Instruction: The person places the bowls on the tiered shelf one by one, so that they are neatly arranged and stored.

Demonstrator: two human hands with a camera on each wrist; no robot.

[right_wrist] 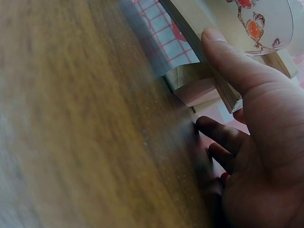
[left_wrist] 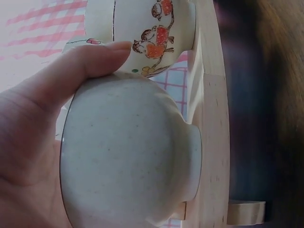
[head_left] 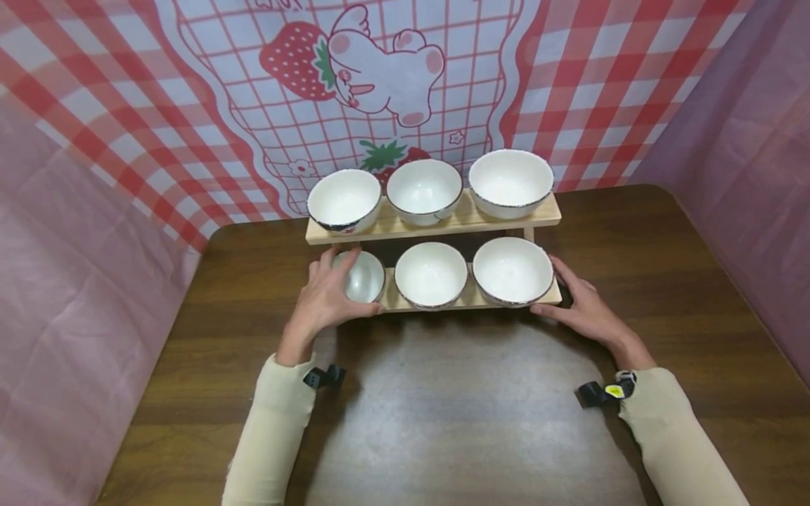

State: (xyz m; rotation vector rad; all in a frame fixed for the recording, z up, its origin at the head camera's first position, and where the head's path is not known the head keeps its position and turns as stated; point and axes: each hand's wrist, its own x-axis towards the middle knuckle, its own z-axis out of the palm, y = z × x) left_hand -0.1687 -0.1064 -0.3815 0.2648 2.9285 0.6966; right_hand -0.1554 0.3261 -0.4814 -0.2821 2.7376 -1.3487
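On a two-tier wooden rack [head_left: 443,228], white bowls stand in two rows. My left hand [head_left: 324,292] grips the small bowl [head_left: 365,277] at the left end of the lower tier. The left wrist view shows its thumb against the plain greyish side of that bowl [left_wrist: 123,147], whose foot meets the wooden board [left_wrist: 211,142]. My right hand [head_left: 585,302] holds the right end of the lower tier, beside the right bowl [head_left: 512,272]. In the right wrist view its thumb [right_wrist: 232,59] lies on the board's edge; the other fingers bend beyond the board's end.
The lower middle bowl [head_left: 432,275] stands between the hands. Three bowls sit above: left [head_left: 344,200], middle [head_left: 424,190] and right [head_left: 511,183]. A brown wooden table [head_left: 443,414] carries the rack, with a red checked cloth [head_left: 588,91] behind and pink cloth [head_left: 57,302] at the side.
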